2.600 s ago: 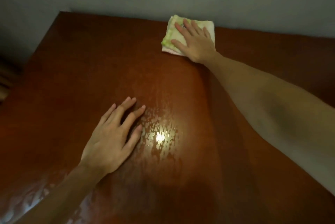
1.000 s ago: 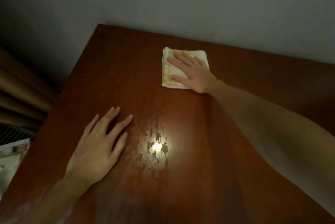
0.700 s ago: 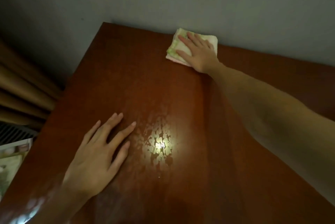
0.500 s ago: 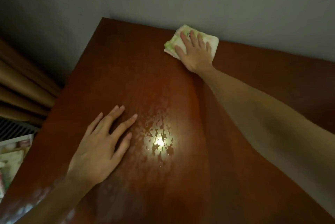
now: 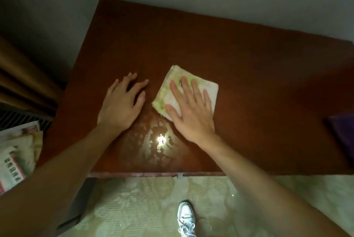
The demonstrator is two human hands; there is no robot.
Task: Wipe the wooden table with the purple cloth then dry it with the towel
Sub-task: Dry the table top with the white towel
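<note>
Your right hand [image 5: 191, 111] lies flat on the folded towel [image 5: 207, 88], fingers [image 5: 194, 89] spread and pressing it to the table [image 5: 249, 64] near the middle. Your left hand [image 5: 120, 106] rests palm down on the bare wood just beside the towel — fingers fanned out, holding nothing. Wet patches [image 5: 153, 141] shine under a glare spot between your wrists, close to the near edge. The purple cloth [image 5: 342, 133] sits at the far right edge — well apart from both hands. One sneaker [image 5: 185, 217] shows on the floor below.
</note>
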